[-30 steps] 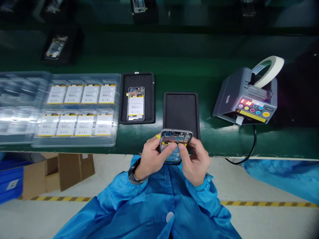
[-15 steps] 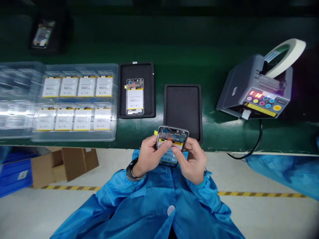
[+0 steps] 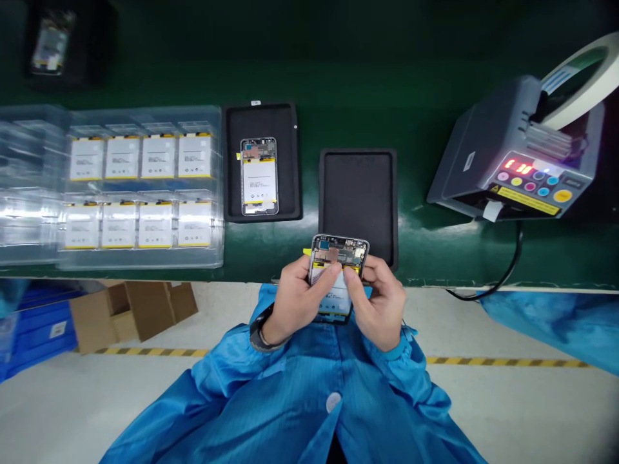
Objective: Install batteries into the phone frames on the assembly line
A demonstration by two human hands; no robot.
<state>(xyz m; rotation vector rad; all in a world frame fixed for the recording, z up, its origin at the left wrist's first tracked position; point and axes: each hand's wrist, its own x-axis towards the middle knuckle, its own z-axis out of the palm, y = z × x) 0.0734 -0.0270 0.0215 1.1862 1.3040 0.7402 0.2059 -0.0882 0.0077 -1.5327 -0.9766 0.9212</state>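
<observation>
An opened phone [image 3: 339,252] with its circuit board and battery exposed is held in both hands at the near edge of the green belt. My left hand [image 3: 290,303] grips its left side, thumb pressed on the battery's top edge. My right hand [image 3: 382,306] grips the right side, thumb also on the battery. Just beyond the phone lies an empty black tray [image 3: 358,200]. A second black tray [image 3: 262,161] to its left carries another opened phone [image 3: 259,175].
Clear plastic trays [image 3: 140,187] of several white batteries sit at the left. A grey tape dispenser [image 3: 520,158] with lit buttons and a tape roll stands at the right, its cable hanging over the edge. A cardboard box [image 3: 130,309] and blue bin [image 3: 33,328] are on the floor.
The view has tilted down, so everything on the belt sits higher and nearer. Both hands keep hold of the phone, and the thumbs have shifted slightly on the battery.
</observation>
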